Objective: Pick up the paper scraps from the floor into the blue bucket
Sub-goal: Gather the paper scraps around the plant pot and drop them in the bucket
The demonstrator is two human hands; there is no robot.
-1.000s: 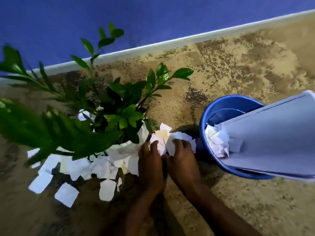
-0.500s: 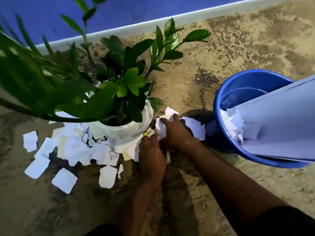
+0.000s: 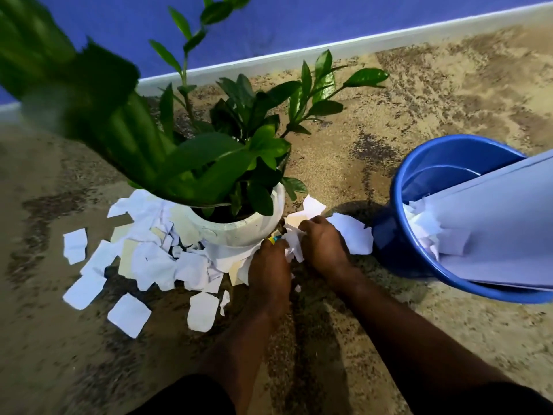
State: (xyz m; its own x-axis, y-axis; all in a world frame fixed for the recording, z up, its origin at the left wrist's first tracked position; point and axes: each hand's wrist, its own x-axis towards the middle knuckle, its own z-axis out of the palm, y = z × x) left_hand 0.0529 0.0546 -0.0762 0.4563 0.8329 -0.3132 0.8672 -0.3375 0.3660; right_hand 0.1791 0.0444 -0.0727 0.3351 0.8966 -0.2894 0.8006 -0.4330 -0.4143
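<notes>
Since the earlier frame, both hands have closed together: right hand and left hand curl their fingers around crumpled scraps beside the pot. Bucket at right already holds paper; many scraps remain on the floor at left.

blurred near leaves, blue bucket cropped (right edge), fingers buried in scraps

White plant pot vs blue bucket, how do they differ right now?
The white plant pot stands upright, while the blue bucket tilts toward the camera. The pot holds a leafy plant; the bucket holds paper scraps and large sheets. Loose scraps ring the pot's base, fewer by the bucket. Both sit on the floor.
</notes>
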